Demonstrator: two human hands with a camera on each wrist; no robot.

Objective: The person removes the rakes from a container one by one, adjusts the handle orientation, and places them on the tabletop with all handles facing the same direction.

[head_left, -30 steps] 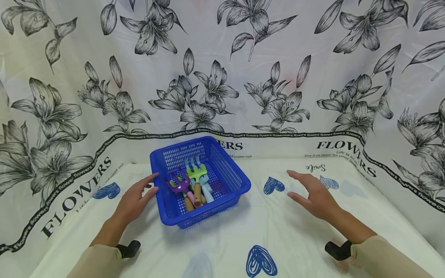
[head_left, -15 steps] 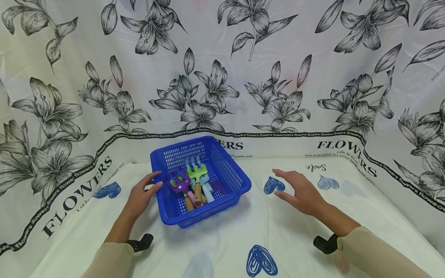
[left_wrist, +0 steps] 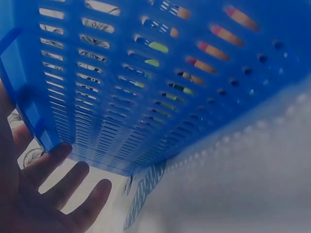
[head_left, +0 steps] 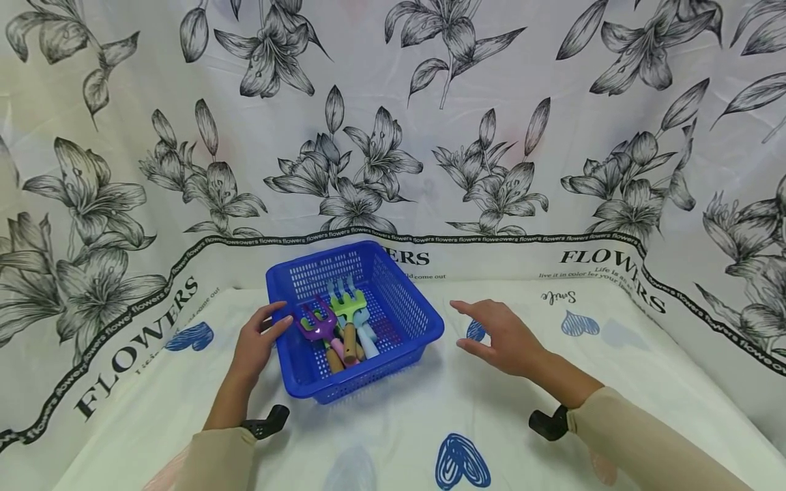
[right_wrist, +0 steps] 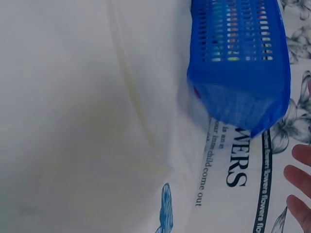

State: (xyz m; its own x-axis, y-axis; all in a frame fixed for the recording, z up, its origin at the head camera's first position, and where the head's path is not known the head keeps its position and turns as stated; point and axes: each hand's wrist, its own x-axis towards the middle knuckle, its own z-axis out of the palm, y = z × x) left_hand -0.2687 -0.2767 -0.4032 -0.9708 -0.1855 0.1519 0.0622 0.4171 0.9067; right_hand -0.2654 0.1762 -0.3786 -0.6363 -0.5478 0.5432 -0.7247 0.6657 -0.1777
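Observation:
A blue plastic basket (head_left: 417, 327) with slotted walls stands turned at an angle on the cloth. Small garden tools lie heaped inside: a purple hand fork (head_left: 318, 329), a green hand fork (head_left: 350, 307) with a wooden handle, and light blue pieces (head_left: 366, 337). At the basket's left rim is my left hand (head_left: 254, 344), its thumb and index finger reaching over the edge. In the left wrist view its other fingers (left_wrist: 73, 179) spread loosely outside the wall. My right hand (head_left: 500, 334) hovers right of the basket, apart from it, thumb and fingers spread, holding nothing.
A white cloth printed with blue hearts (head_left: 462, 462) covers the table. Behind the basket hangs a white curtain (head_left: 552, 136) with black flower drawings and lettering. Black wrist devices (head_left: 548, 423) sit at both sleeves.
My right hand has moved left toward the basket. The left hand has shifted slightly right, its fingertips now farther over the rim. The basket and tools stay in place.

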